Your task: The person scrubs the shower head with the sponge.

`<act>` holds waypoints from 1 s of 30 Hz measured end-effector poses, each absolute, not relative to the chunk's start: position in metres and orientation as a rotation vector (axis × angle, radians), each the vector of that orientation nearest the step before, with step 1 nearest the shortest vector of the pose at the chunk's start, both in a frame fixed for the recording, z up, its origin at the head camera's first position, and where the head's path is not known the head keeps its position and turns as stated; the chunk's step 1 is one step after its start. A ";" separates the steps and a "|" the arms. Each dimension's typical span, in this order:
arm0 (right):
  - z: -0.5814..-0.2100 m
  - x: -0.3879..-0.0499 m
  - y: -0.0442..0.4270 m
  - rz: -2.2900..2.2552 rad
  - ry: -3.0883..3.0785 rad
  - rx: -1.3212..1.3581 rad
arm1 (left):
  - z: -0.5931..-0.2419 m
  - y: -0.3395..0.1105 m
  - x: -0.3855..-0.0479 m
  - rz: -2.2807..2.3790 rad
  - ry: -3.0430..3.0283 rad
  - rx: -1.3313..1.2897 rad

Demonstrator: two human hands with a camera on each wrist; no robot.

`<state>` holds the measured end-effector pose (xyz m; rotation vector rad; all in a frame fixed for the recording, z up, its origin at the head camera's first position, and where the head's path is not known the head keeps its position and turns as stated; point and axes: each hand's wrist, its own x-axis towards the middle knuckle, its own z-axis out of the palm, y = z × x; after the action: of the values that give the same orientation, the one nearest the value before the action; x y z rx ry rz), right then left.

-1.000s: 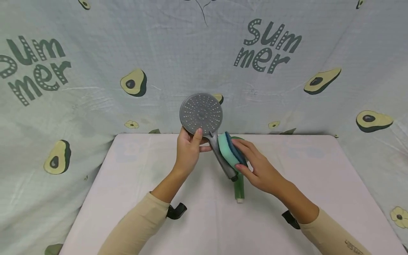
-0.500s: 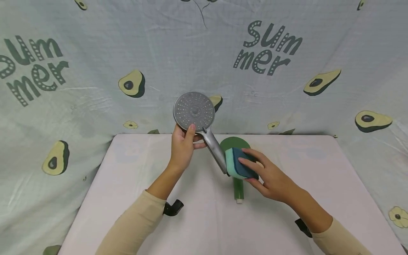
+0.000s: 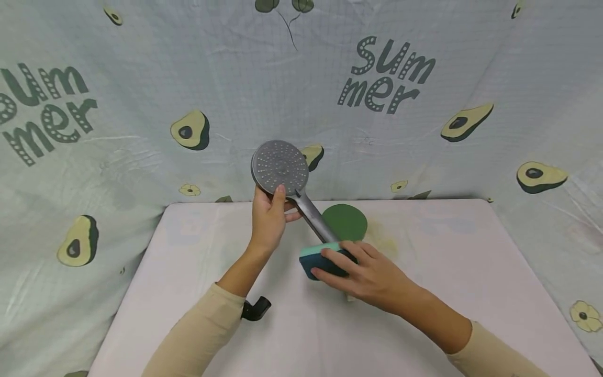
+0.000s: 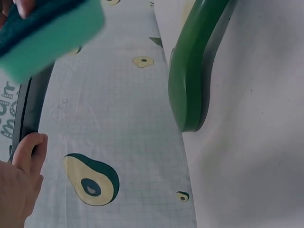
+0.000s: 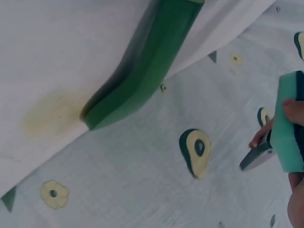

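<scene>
A grey shower head [image 3: 280,166] is held up by my left hand [image 3: 268,222], its nozzle face turned toward me and its handle slanting down to the right. The left thumb lies over the base of the round face, with the fingers behind. My right hand [image 3: 377,272] grips a two-layer sponge [image 3: 325,262], light teal with a dark blue side. Its teal side meets the lower end of the handle, which it partly hides. In the left wrist view the sponge [image 4: 57,40] crosses in front of the handle [image 4: 35,95].
Behind the hands, a green shower head [image 3: 346,222] lies on the pale table [image 3: 212,272]; its handle is mostly hidden by the right hand. A printed cloth [image 3: 235,104] with avocados hangs at the table's back edge. A faint yellowish stain [image 5: 52,114] marks the tabletop.
The sponge has gone from the handle's right side to its lower end, turning its teal side upward. The grey shower head has shifted slightly left.
</scene>
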<state>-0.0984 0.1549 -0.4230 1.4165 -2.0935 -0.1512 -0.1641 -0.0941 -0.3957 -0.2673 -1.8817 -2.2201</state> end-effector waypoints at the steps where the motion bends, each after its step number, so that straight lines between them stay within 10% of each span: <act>1: -0.422 -0.099 0.157 -0.114 -2.120 1.405 | -0.395 -0.095 -0.164 -2.228 -1.880 -0.279; 10: -0.425 -0.109 0.191 0.635 -2.470 1.327 | -0.391 -0.099 -0.160 -2.323 -1.857 -0.375; 30: -0.432 -0.102 0.165 0.347 -2.228 1.421 | -0.387 -0.100 -0.159 -2.277 -1.887 -0.261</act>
<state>-0.1022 0.1649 -0.4322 1.4211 -2.2276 0.3467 -0.1590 -0.0997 -0.3874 -0.2607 -1.8873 -2.2774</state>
